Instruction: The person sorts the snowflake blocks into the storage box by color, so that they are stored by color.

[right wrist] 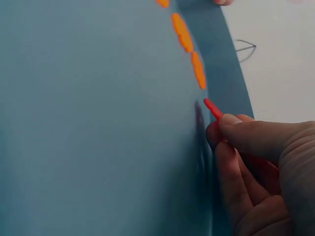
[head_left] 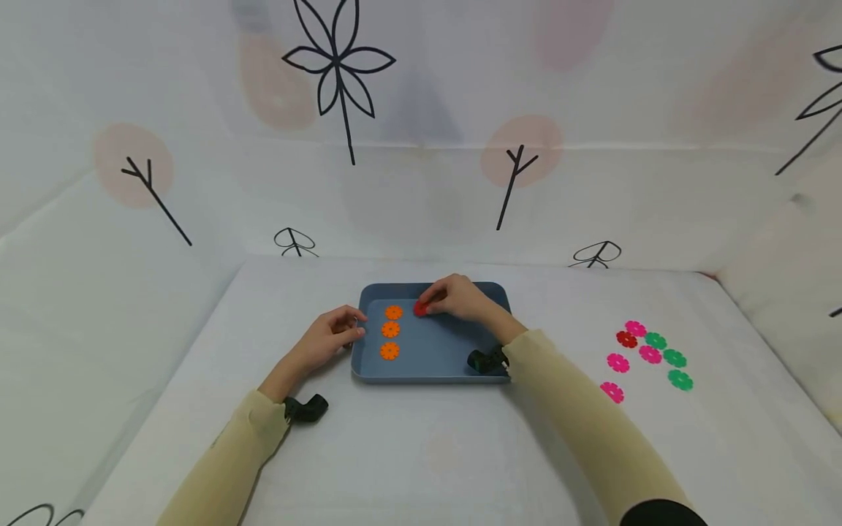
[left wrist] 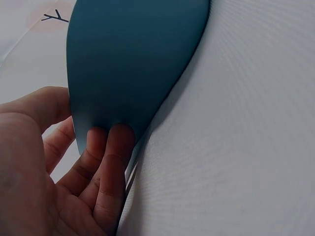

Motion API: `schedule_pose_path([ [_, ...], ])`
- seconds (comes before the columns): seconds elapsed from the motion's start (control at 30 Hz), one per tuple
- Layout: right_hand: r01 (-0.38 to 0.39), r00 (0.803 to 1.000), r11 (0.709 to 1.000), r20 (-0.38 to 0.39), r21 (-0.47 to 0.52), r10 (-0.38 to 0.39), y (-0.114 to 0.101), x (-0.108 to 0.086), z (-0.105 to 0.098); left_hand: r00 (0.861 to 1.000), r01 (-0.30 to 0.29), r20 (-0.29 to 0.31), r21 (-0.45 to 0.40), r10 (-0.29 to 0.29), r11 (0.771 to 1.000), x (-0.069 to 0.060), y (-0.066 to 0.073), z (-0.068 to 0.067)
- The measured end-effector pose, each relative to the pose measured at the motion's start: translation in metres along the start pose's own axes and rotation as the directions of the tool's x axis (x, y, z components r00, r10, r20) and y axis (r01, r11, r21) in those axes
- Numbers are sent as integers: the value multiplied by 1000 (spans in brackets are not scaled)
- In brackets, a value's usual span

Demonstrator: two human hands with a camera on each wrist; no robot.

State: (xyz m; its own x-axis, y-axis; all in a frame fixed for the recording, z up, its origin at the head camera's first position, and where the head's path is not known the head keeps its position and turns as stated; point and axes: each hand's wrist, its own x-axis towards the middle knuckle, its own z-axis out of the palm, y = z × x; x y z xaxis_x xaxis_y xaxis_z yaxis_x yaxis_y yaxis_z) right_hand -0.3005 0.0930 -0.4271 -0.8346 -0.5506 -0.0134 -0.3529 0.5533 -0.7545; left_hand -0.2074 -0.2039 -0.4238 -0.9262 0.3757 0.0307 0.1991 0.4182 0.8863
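Observation:
A blue-grey tray lies on the white-covered table. Inside it, along the left side, three orange flower-shaped discs form a column. My right hand pinches a red flower-shaped disc between thumb and fingers, over the tray near its far edge. In the right wrist view that red disc is tilted, seen almost edge-on above its reflection. My left hand holds the tray's left edge; in the left wrist view, two fingertips press the outer wall while the thumb reaches behind the rim.
Right of the tray, loose flower-shaped discs lie scattered: several pink ones, several green ones and a red one. A patterned white cloth backdrop rises behind the table. Dark wrist devices sit at both cuffs.

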Motion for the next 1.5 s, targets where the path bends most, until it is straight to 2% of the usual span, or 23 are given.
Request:
schedule_pose_path([
  [0.37,-42,999,999,7,-22,42,2,2,11,1000,-11,1,-11,11,1000,-1,-2,-1],
  [0.67,-31,1000,997,-6,-66,30,0,-1,12,1000,-20,5,-7,20,1000,1,-3,0],
  [1.17,5,1000,998,-7,-63,-5,2,1,14,1000,-17,5,0,17,1000,1,-4,-1],
  [1.5,-6,1000,998,-14,-55,5,2,0,15,1000,-17,7,-2,17,1000,0,-1,-1],
])
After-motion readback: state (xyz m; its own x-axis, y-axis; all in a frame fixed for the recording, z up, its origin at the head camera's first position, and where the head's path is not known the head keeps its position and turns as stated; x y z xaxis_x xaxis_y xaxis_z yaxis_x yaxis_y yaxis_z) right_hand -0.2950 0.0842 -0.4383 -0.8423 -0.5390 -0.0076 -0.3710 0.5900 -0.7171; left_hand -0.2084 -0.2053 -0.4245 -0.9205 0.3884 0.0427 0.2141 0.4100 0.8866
